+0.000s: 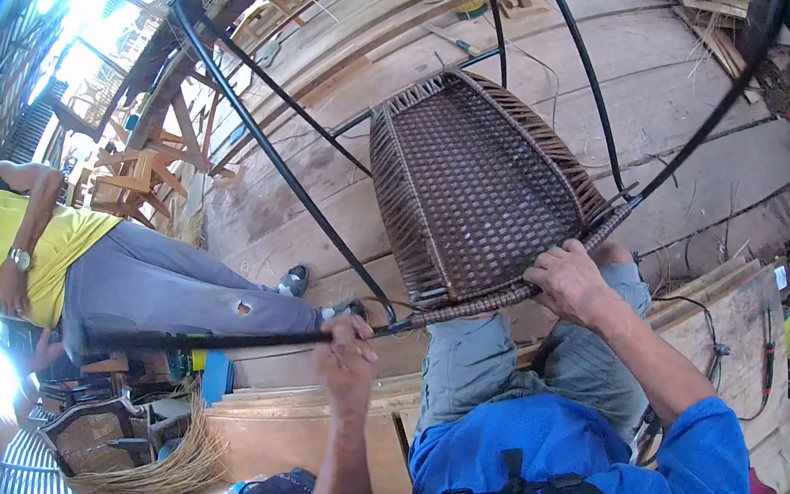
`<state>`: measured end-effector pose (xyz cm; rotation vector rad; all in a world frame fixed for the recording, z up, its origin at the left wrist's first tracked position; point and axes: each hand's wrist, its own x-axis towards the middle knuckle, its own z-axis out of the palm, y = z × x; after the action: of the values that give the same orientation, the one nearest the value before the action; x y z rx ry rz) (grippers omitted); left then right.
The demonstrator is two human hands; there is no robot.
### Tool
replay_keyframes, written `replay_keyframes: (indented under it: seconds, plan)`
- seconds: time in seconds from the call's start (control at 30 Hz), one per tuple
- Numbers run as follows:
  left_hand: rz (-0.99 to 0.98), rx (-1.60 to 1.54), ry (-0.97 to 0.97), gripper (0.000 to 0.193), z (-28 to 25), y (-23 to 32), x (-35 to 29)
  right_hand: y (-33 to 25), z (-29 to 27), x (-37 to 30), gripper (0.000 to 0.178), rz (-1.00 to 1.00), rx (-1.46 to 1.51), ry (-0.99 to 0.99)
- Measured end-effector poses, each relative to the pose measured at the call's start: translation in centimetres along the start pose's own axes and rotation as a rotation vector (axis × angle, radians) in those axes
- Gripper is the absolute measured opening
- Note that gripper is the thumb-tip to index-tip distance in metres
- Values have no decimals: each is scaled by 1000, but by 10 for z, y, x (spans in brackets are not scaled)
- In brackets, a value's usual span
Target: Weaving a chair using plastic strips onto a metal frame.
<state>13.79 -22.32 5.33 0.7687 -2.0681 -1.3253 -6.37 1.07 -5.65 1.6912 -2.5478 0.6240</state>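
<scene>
A chair frame of black metal tubes [267, 150] lies tipped across my lap and the floor, with a brown woven wicker panel [485, 184] in it. Dark strands wrap the panel's near rail [470, 301]. My right hand [572, 284] curls its fingers over this rail near its right part. Any strand between those fingers is too small to make out. At the rail's left end my left hand [346, 356] is blurred by motion, close against a dark, smeared tube [210, 340] that runs left. Whether it grips the tube cannot be seen.
A person in a yellow shirt [43, 238] is at the left, legs stretched toward the chair. Loose fibre strands [173, 463] lie at lower left beside a wooden-framed piece [91, 437]. Wooden boards [735, 340] sit at right. A tool [465, 47] rests on the plank floor beyond.
</scene>
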Motion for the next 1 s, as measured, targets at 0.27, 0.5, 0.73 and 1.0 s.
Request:
replay_keyframes:
  seconds: [0.27, 0.5, 0.73, 1.0]
  plan:
    - [90, 252, -88, 52, -1, 87, 147, 43, -70, 85, 39, -37, 64, 166]
    - [322, 308, -176, 42, 18, 138, 268, 75, -126, 185, 42, 23, 47, 359]
    - [192, 345, -243, 38, 27, 153, 317, 130, -143, 239, 46, 137, 618, 224]
    - [299, 258, -258, 36, 37, 134, 366, 171, -168, 293, 52, 122, 586, 164]
